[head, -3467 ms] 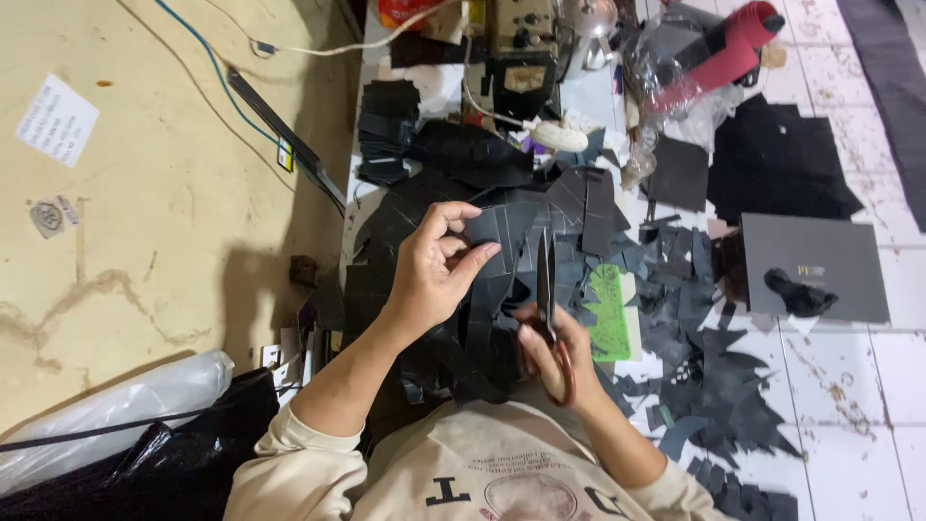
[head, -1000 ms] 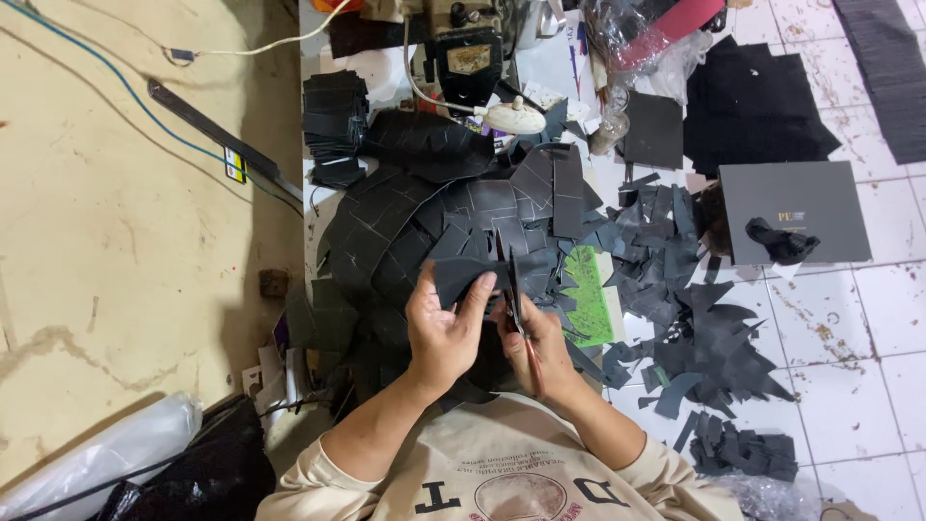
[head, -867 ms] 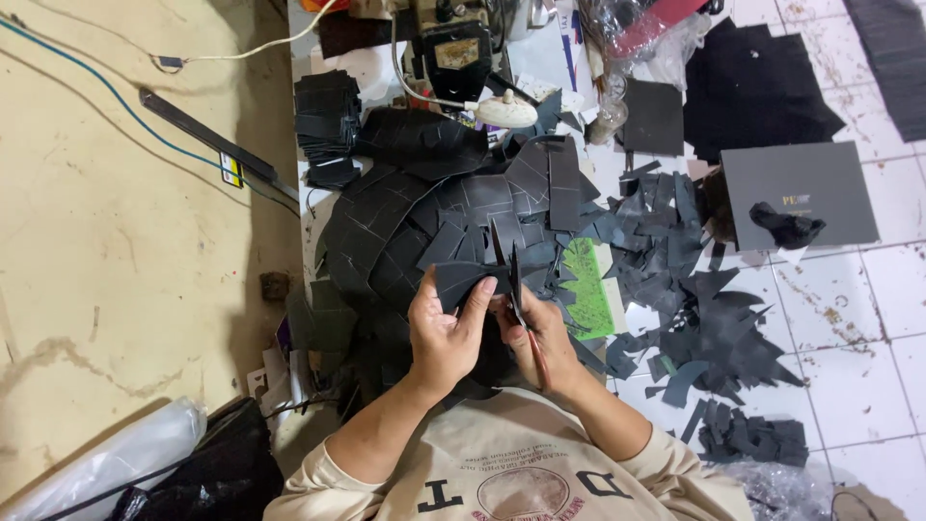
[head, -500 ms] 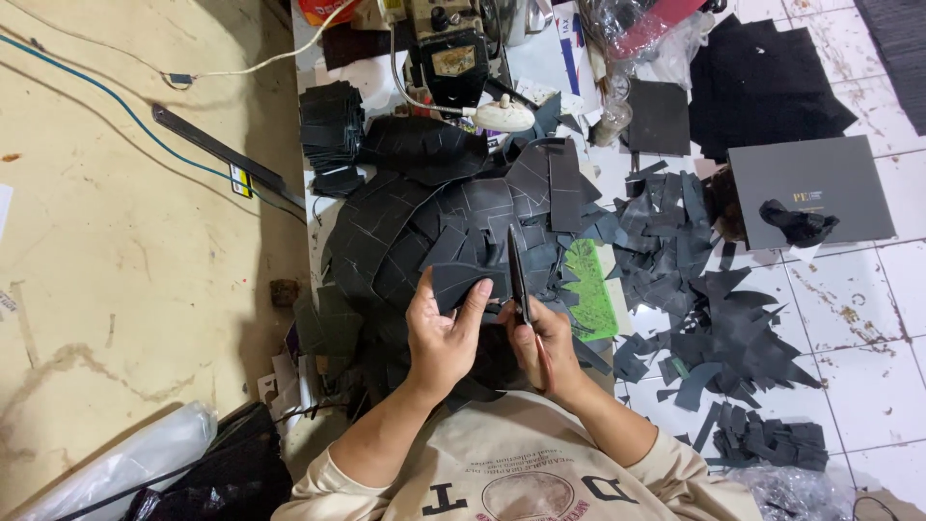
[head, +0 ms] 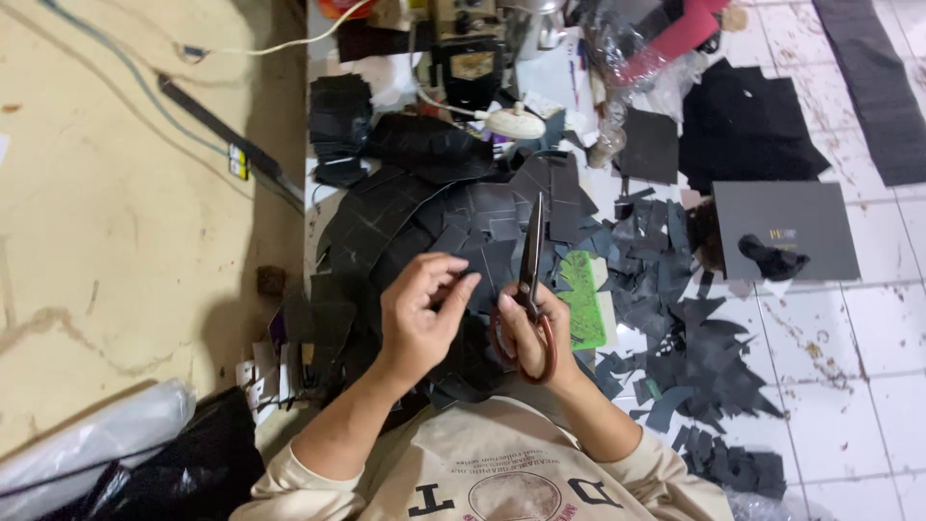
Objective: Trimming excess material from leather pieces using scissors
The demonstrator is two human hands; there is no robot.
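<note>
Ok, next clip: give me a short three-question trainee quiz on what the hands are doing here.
1. True or false: the right hand holds scissors with the blades pointing away from the person.
2. What does the left hand pinch? A) a dark cut piece B) the green mat C) the white cable
3. Fill in: the grey flat box lies on the person's ____ side.

Key: 1 true; 2 A; 3 right.

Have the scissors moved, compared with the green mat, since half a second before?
No. The scissors in the right hand keep pointing up, just left of the green mat.
</note>
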